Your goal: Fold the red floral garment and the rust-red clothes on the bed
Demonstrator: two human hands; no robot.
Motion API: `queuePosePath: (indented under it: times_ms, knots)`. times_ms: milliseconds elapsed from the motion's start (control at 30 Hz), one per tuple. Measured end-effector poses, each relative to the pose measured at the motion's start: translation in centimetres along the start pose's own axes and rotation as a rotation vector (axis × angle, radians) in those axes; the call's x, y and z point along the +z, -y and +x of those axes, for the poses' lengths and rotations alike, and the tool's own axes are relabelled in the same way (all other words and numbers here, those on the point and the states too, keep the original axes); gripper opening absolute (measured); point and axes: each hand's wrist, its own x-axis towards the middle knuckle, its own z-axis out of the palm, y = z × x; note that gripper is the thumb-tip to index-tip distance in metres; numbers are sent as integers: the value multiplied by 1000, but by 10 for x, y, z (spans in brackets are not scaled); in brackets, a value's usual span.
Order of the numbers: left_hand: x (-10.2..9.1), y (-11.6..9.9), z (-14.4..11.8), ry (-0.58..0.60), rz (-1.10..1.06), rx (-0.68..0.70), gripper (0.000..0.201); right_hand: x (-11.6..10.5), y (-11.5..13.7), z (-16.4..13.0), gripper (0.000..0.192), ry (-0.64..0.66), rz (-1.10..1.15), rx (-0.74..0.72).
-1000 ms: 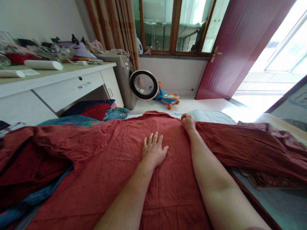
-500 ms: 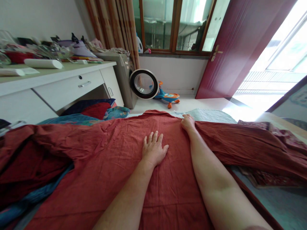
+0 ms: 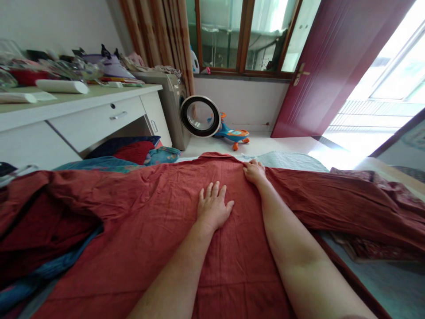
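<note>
A rust-red long-sleeved garment (image 3: 159, 221), like a shirt, lies spread out before me, with its collar at the far edge and its sleeves out to both sides. My left hand (image 3: 214, 206) rests flat on its upper middle, fingers and thumb spread. Close to the collar, on the right shoulder area, my right hand (image 3: 255, 172) lies on the cloth with loosely bent fingers. I see no fold of cloth between them. At the left, the garment's sleeve (image 3: 49, 217) gapes in a dark fold.
Blue patterned cloth (image 3: 99, 165) and a folded patterned cloth (image 3: 365, 246) lie around the garment. A white desk (image 3: 96, 119) with clutter stands left. Beyond are a washing machine with its round door (image 3: 200, 116) ajar, a blue-orange ride-on toy (image 3: 232, 133) and a red door (image 3: 308, 66).
My right hand has slid a little left over the garment's shoulder, toward the collar. My left hand has stayed in place on the cloth.
</note>
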Motion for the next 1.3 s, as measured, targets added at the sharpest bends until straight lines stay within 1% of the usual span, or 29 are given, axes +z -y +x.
queuePosePath:
  times_ms: [167, 267, 333, 400, 467, 567, 667, 733, 833, 900, 967, 1033, 1100, 1167, 1300]
  knots:
    - [0, 0, 0, 0, -5, 2, 65, 3, 0, 0, 43, 15, 1, 15]
    - [0, 0, 0, 3, -1, 1, 66, 3, 3, 2, 43, -31, 28, 1]
    - [0, 0, 0, 7, 1, -2, 65, 3, 7, 2, 43, -91, 59, -43]
    - [0, 0, 1, 9, 1, -2, 65, 3, 12, 3, 42, -116, 92, -131]
    - [0, 0, 1, 9, -1, -3, 65, 5, 16, 2, 41, -69, 104, -213]
    - [0, 0, 1, 8, -3, -1, 66, 9, 20, 1, 49, 25, 86, -255]
    - [-1, 0, 0, 11, 1, -2, 65, 12, 21, 0, 59, 92, 51, -236]
    - [-1, 0, 0, 12, 4, -6, 65, 13, 22, 0, 66, 117, 25, -195]
    - [0, 0, 0, 3, 2, -6, 65, 14, 24, 0, 72, 118, -3, -129]
    - [0, 1, 1, 0, -2, -4, 64, 14, 25, 1, 73, 104, -6, -110]
    - [1, 1, 1, 4, -3, -7, 65, 12, 22, 3, 70, 78, 17, -121]
    - [1, 1, 1, 6, 0, -9, 65, 8, 17, 5, 61, 16, 64, -118]
    - [1, 1, 1, 6, 4, -8, 65, 3, 10, 7, 51, -69, 94, -68]
    - [0, 1, 1, 6, 6, -5, 65, -1, 3, 8, 47, -123, 87, -6]
    - [0, 1, 0, 6, 8, 0, 65, -3, -3, 6, 41, -94, 50, 18]
